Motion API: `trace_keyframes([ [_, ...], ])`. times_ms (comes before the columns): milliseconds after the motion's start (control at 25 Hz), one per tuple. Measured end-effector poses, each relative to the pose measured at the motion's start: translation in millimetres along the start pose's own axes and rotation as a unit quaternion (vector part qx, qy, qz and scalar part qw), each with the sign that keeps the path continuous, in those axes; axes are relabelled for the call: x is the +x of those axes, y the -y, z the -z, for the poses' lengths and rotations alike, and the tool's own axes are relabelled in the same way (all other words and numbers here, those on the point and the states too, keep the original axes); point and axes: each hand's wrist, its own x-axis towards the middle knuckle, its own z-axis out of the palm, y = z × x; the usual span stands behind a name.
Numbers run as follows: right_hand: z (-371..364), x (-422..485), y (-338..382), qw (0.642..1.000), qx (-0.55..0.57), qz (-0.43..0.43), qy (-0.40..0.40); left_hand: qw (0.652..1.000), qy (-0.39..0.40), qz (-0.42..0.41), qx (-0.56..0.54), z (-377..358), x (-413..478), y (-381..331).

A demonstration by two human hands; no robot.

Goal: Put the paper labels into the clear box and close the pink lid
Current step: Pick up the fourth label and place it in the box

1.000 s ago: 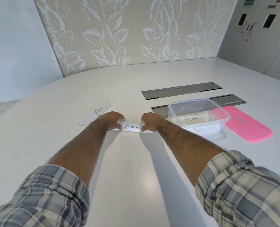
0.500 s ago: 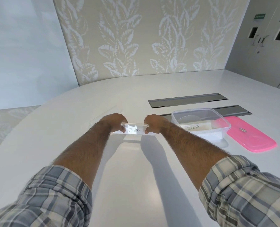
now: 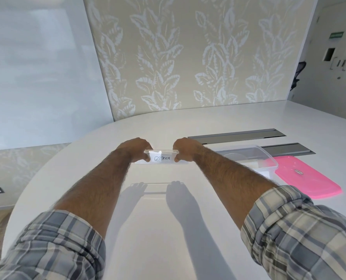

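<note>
While both arms reach forward over the white desk (image 3: pixel 168 229), the left hand (image 3: pixel 134 150) and right hand (image 3: pixel 185 149) pinch opposite ends of a clear holder carrying the "OSTRICH" paper label (image 3: pixel 161 158), lifted above the desk. Clear box (image 3: pixel 255 156) sits right, uncovered; pink lid (image 3: pixel 307 178) lies flat just beside it.

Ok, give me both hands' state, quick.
Left hand: closed on the left end of the clear plastic "OSTRICH" label holder.
Right hand: closed on its right end.
</note>
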Motion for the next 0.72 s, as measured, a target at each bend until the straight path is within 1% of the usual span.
trace_keyframes([
  [200, 26.5, -13.4, 3.4, 1.000, -0.007, 0.026, -0.015, 0.999, -0.024, 0.034, 0.004, 25.3, -24.2, -15.2],
  [360, 47.9, -26.0, -7.9, 0.999, -0.004, 0.034, -0.034, 0.998, -0.043, 0.045, 0.009, 42.3, -34.6, -33.4],
  [720, 80.3, -57.2, -68.0, 0.998, -0.004, 0.029, -0.060, 0.998, -0.062, 0.028, 0.009, 63.1, -26.7, -104.0],
])
